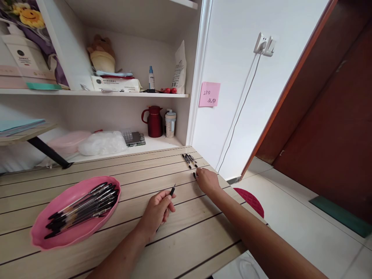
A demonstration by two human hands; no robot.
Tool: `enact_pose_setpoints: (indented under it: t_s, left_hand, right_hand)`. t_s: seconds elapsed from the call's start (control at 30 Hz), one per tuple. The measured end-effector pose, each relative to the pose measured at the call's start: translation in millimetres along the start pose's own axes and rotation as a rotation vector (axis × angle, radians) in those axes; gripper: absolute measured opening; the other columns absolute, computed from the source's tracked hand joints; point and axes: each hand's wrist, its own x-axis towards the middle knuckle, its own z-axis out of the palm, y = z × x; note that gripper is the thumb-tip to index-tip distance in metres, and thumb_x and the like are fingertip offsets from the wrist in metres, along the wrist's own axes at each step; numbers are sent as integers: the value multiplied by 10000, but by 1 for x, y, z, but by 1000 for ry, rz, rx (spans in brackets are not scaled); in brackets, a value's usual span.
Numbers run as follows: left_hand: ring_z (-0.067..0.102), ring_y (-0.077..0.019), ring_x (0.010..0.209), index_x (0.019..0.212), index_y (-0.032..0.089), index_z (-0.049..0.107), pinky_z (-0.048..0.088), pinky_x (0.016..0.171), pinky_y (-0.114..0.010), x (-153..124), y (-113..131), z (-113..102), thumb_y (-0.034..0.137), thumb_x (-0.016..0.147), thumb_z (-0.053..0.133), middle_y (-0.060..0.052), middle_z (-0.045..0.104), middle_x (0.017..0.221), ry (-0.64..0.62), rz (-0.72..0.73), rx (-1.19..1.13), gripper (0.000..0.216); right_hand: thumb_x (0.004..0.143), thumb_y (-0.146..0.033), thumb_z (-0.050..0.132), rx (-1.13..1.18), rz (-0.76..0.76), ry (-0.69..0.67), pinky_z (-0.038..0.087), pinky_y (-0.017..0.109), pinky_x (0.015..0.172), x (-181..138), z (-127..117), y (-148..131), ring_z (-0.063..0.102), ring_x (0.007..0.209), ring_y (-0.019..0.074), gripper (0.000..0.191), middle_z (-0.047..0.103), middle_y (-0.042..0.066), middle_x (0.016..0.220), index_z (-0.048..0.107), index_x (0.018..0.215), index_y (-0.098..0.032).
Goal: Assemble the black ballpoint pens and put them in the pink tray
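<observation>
My left hand (159, 209) is closed around a black pen (172, 190), its bare tip pointing up and away from me. The rest of that pen is mostly hidden by the palm. Farther right, my right hand (207, 180) reaches low over the table's right side, fingers pinched at a small black piece (194, 175) that looks like a pen cap. Just beyond those fingers lie several capped pens (190, 159) side by side. On the left, a pink oval tray (36, 234) holds a pile of clear-barrelled pens with black caps (87, 207).
The slatted wooden table (136, 170) meets a white shelf unit (162, 94) at the back. A red jug (154, 122) and a pale cup (170, 123) stand there, beside a plastic bag (103, 143). A black riser leg (50, 152) rests at left. A red round seat (251, 199) shows past the right edge.
</observation>
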Motion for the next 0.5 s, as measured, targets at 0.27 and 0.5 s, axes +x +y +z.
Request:
enact_pose_setpoints:
  t_s: [0.27, 0.5]
  left_hand:
    - [338, -29, 346, 919, 149, 556, 190, 325, -160, 0, -1, -1, 389, 740, 508, 27, 552, 604, -12, -5, 10, 303]
    - [343, -31, 335, 921, 140, 569, 191, 319, -166, 0, 0, 0, 383, 722, 520, 23, 559, 593, -6, -17, 0, 318]
  right_hand:
    - [802, -196, 446, -38, 34, -19, 344, 284, 633, 1, -2, 0, 586, 840, 229, 171, 638, 118, 895, 594, 881, -163]
    - [778, -260, 486, 17, 75, -13, 347, 276, 610, -3, -8, 5, 590, 818, 222, 160, 643, 112, 872, 618, 801, -173]
